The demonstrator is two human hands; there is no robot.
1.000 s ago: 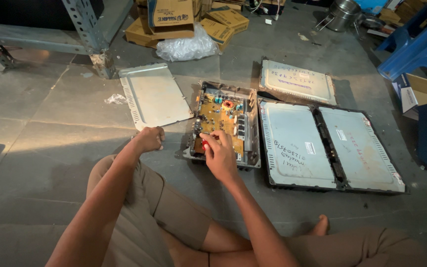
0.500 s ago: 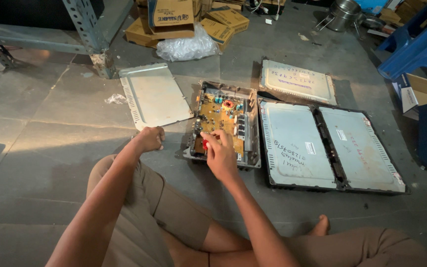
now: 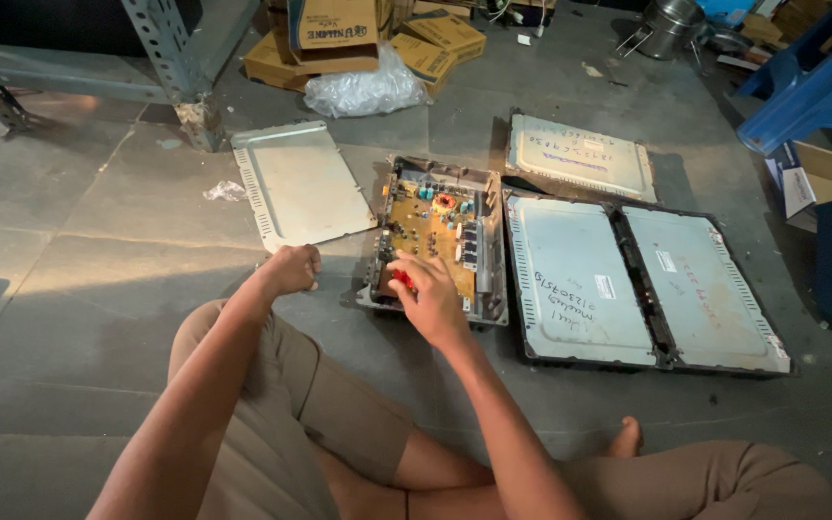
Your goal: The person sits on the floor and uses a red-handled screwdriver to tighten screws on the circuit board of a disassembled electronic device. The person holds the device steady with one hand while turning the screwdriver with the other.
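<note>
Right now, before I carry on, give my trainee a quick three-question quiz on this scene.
1. True or false: the right hand rests on the open unit's circuit board.
2. What colour is the small tool at that hand? A blue, B red, C green.
3. What flat thing lies just beyond the left hand?

Key: 1 true. 2 B. 3 the grey metal cover panel.

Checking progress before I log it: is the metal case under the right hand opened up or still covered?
Open. The metal case shows its yellow circuit board bare from above, and a flat metal cover panel lies apart on the floor to its left.
</note>
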